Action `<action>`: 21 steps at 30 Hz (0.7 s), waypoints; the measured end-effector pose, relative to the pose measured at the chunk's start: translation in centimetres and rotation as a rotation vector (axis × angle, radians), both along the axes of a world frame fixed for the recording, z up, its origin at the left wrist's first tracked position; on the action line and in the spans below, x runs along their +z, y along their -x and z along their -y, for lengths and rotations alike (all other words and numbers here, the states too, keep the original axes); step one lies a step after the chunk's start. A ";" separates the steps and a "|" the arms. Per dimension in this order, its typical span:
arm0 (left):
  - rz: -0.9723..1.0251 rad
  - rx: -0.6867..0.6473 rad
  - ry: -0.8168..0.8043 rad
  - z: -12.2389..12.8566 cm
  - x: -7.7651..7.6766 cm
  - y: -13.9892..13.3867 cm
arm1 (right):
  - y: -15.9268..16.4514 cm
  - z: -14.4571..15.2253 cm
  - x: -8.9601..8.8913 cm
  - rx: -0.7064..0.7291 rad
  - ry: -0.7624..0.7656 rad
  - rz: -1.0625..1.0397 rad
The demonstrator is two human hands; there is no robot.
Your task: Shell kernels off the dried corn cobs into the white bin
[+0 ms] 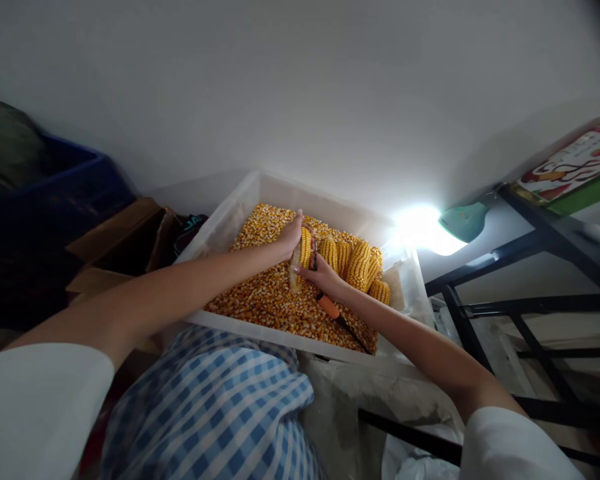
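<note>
Inside the translucent bin (pixel 320 192), a corn cob (pixel 305 247) is held between both hands above loose kernels (pixel 265 297): its upper part is gripped by the left hand (pixel 291 239), its lower part is pinched by the right hand (pixel 327 275). Stripping is judged partway on this cob: kernels are kept on one side, a paler, bare-looking strip is seen on the other. Much looks done, given the thick kernel bed. Several kernel-covered cobs (pixel 359 263) are left, piled at right. Whether the orange-handled tool (pixel 329 307) is also gripped cannot be told.
</note>
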State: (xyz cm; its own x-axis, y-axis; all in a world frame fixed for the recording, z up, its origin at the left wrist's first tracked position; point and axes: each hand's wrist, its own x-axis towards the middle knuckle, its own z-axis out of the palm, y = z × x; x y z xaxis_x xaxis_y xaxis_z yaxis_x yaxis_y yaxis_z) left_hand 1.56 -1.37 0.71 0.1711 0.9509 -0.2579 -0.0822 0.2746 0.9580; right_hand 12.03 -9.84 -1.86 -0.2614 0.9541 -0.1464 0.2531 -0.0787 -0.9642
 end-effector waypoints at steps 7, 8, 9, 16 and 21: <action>0.115 0.009 0.106 -0.1 0.2 0.2 | -0.4 -0.1 0.9 0.140 0.098 -0.158; 0.122 0.015 0.115 -0.2 0.2 0.2 | -0.5 -0.1 1.1 0.160 0.112 -0.164; 0.125 0.021 0.116 -0.3 0.2 0.3 | -0.5 -0.1 1.2 0.160 0.118 -0.159; 0.101 0.038 0.111 -0.1 0.1 0.1 | 0.1 0.0 0.9 0.003 0.017 0.012; 0.208 0.047 0.178 -0.2 0.8 0.4 | -0.5 0.0 1.9 0.175 0.047 -0.080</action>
